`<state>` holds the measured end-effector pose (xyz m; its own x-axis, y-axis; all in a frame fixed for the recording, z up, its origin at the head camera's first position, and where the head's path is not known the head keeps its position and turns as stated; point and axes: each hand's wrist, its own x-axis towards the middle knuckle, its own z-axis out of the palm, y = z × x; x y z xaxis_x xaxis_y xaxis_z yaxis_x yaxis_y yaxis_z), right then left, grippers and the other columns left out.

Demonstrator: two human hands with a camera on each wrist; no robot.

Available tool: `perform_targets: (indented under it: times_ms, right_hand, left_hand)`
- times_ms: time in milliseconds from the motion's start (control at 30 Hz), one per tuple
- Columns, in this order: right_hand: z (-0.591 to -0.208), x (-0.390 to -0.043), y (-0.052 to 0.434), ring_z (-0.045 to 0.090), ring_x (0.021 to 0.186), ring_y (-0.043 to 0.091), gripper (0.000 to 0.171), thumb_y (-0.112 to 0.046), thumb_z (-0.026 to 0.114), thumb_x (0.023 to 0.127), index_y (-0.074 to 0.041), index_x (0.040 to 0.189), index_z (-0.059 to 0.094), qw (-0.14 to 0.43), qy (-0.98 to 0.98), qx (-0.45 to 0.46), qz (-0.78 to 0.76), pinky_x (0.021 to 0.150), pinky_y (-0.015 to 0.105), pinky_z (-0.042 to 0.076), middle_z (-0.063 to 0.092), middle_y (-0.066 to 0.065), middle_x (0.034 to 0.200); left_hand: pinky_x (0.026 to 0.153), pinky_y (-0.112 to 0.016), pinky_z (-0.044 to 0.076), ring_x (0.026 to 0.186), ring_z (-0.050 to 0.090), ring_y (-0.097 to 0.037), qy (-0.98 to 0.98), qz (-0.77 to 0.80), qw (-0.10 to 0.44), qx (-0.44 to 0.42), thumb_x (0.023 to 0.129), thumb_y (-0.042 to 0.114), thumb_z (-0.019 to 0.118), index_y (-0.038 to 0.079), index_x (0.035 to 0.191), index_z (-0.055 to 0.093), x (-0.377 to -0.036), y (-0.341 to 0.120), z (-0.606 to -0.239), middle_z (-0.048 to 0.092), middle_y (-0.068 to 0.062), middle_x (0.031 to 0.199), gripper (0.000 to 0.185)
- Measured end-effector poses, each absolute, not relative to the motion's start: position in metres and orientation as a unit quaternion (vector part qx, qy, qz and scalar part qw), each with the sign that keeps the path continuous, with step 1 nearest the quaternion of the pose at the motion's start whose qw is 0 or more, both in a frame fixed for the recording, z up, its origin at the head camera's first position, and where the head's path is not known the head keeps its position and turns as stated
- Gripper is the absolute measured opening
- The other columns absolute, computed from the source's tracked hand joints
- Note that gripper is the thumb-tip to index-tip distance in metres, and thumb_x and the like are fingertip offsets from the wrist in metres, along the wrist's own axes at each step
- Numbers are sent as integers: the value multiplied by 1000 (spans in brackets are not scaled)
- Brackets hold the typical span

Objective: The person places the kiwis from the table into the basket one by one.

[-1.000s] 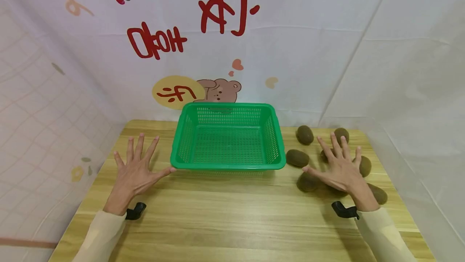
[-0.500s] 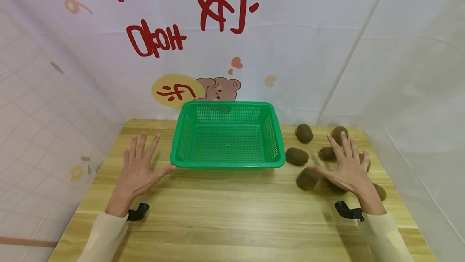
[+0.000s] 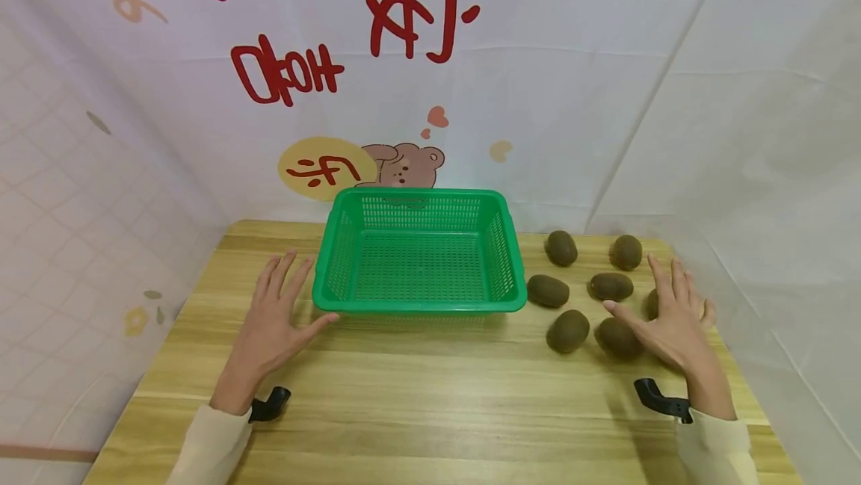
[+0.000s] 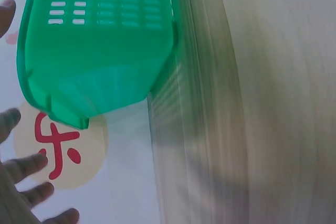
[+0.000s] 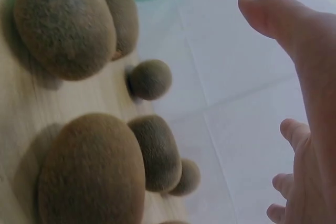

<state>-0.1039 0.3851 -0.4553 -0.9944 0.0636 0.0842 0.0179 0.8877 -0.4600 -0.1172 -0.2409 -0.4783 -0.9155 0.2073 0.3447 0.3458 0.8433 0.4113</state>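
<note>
Kiwis [image 3: 568, 330] lie loose on the wooden table [image 3: 430, 403] at the right of the head view, beside the green basket [image 3: 420, 304] at centre; we judge them light, fuzzy enough not to slip, a little soft, best cupped round the middle. Our fingers are straight and spread on both sides, gripping nothing. The right hand [image 3: 673, 324] hovers just over the nearest fruit [image 3: 617, 337], palm down; the left hand [image 3: 272, 320] lies flat, thumb by the basket's front left corner
</note>
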Motion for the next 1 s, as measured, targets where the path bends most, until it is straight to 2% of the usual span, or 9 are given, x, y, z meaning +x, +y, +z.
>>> perform_targets:
  times_ms: [133, 333, 533, 667, 767, 833, 1000]
  right_hand:
    - [-457, -95, 395, -11, 152, 60, 107, -58, 66, 93, -30, 166, -7, 50, -967, -41, 248, 106, 85, -13, -22, 17, 170]
    - [-463, -84, 408, -12, 151, 60, 106, -58, 64, 95, -31, 165, -11, 36, -962, -69, 263, 107, 85, -11, -23, 17, 169]
    - [-470, -77, 423, -12, 146, 68, 103, -55, 62, 97, -33, 164, -13, 25, -952, -85, 292, 103, 88, -10, -24, 18, 169]
    - [-475, -73, 435, -14, 148, 65, 102, -51, 63, 98, -33, 164, -12, 21, -944, -90, 317, 106, 87, -6, -21, 19, 169]
    - [-477, -70, 444, -11, 151, 60, 102, -49, 65, 97, -31, 165, -9, 11, -935, -94, 342, 109, 84, 3, -15, 21, 170]
    - [-479, -67, 448, -9, 151, 61, 102, -49, 65, 98, -30, 165, -8, -6, -930, -99, 353, 109, 84, 8, -12, 23, 170]
    - [-480, -60, 459, 2, 146, 68, 101, -54, 61, 100, -26, 165, -11, -77, -924, -116, 355, 102, 85, 19, -9, 32, 168]
  left_hand:
    - [113, -71, 31, 152, 23, -43, -936, -250, 173, -177, 81, 52, 84, 23, 163, 32, -116, -232, -478, 30, -16, 166, 101]
    - [110, -63, 38, 147, 33, -39, -919, -254, 210, -215, 86, 60, 76, 17, 158, 43, -111, -219, -478, 46, -17, 156, 90]
    - [108, -54, 42, 138, 42, -38, -903, -271, 235, -236, 92, 63, 68, 20, 153, 50, -110, -209, -479, 57, -12, 145, 77]
    - [109, -45, 42, 133, 48, -36, -892, -276, 254, -252, 96, 64, 60, 18, 149, 55, -110, -202, -481, 62, -10, 140, 71]
    - [106, -37, 44, 128, 52, -32, -885, -276, 264, -266, 97, 56, 65, 16, 146, 59, -111, -198, -482, 66, -8, 134, 64]
    - [104, -33, 45, 124, 54, -30, -881, -276, 270, -274, 95, 44, 73, 13, 143, 61, -112, -197, -482, 68, -7, 129, 58]
    - [97, -34, 47, 115, 59, -28, -871, -273, 289, -288, 82, 18, 85, 8, 128, 71, -115, -193, -479, 73, -7, 116, 49]
